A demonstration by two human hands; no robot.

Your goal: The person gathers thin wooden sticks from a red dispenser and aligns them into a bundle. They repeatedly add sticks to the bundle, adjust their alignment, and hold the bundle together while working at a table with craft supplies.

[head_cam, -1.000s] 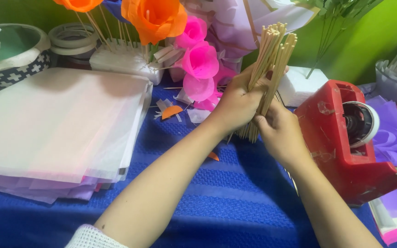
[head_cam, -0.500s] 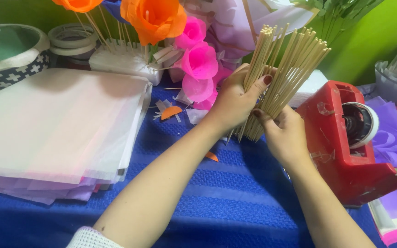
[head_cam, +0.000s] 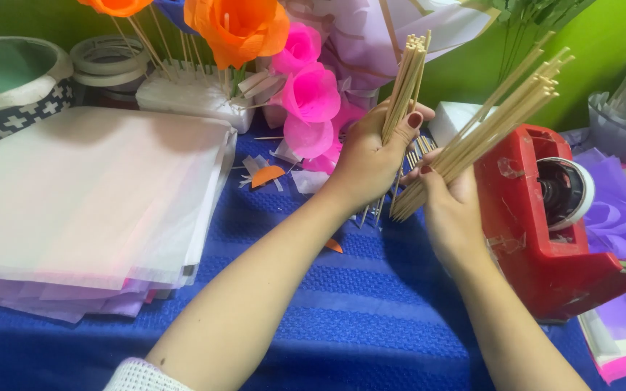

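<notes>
Skewer bundle now split in two, the halves fanned apart between both hands.

Left hand (head_cam: pixel 371 156) clasps a near-upright sheaf of thin, pale wooden skewers (head_cam: pixel 404 87); right hand (head_cam: pixel 447 195) grips the rest (head_cam: pixel 498 108), leaning right toward the red tape dispenser (head_cam: pixel 545 224), above the ribbed blue cloth (head_cam: pixel 371 318). Smooth paper sheets (head_cam: pixel 88 195) lie left, paper flowers (head_cam: pixel 306 94) beyond.
</notes>
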